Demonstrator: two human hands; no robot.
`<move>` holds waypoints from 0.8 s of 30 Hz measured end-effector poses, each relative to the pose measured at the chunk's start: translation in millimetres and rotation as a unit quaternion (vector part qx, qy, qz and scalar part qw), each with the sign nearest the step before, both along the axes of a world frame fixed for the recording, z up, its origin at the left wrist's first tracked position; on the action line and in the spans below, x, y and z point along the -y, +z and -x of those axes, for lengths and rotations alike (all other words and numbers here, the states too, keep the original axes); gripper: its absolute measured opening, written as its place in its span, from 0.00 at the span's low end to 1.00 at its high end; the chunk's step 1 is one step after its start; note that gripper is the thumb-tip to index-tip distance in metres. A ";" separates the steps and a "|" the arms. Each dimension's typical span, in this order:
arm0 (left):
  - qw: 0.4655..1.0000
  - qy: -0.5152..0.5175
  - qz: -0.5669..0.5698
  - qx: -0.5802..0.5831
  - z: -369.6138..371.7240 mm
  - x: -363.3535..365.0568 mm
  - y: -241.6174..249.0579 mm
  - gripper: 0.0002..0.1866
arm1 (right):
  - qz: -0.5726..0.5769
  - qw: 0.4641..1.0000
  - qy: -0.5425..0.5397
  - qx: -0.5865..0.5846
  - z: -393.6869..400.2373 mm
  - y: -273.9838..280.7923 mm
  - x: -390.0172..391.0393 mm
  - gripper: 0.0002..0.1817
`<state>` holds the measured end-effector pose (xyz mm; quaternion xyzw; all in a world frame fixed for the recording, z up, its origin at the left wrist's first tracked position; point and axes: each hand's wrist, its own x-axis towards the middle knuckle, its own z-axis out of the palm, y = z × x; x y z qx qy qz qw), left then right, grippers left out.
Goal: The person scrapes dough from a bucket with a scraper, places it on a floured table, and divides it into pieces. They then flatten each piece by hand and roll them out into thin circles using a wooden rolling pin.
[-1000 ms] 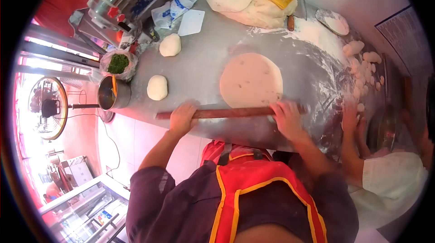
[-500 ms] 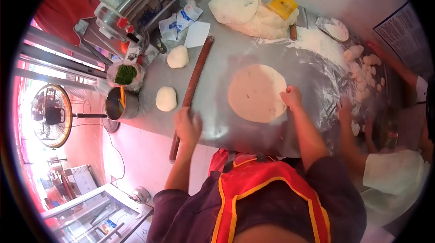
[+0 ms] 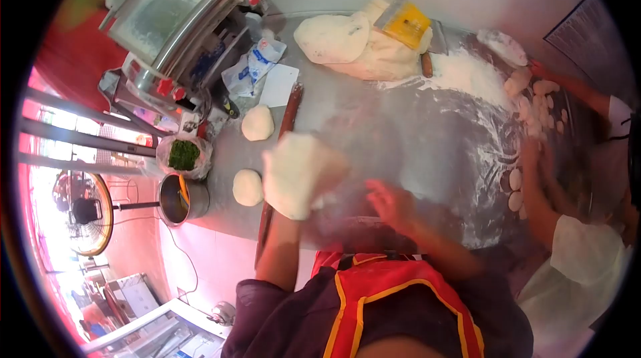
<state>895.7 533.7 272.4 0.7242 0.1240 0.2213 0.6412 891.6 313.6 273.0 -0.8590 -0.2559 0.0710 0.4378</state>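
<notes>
A flattened round of dough [image 3: 291,174] is lifted off the table and draped over my left hand [image 3: 268,158]. Most of that hand and its fingers are hidden beneath it, and the dough's right side is smeared by motion. My right hand [image 3: 392,207] is to the right of the dough, apart from it, with fingers spread and slightly blurred. Under the dough and my left forearm, a long brown rolling pin [image 3: 292,110] lies on the metal table [image 3: 427,151]. Two dough balls [image 3: 257,122] [image 3: 248,188] rest left of the pin.
At the back are a large dough mass [image 3: 327,41], a yellow scraper [image 3: 406,23] and spread flour [image 3: 467,78]. A metal pot [image 3: 175,199], a bag of chopped greens [image 3: 183,154] and a machine [image 3: 167,24] stand left. At right, another person's hands [image 3: 532,154] are among small dough pieces.
The dough round has left the table and moved left onto my left hand, which has let go of the rolling pin. My right hand has released the dough's edge and come lower and left.
</notes>
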 end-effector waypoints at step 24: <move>0.843 0.197 -0.497 -0.056 -63.9 -226.2 -102.1 0.18 | 0.125 0.903 -0.397 0.106 -276.1 -110.3 220.5 0.35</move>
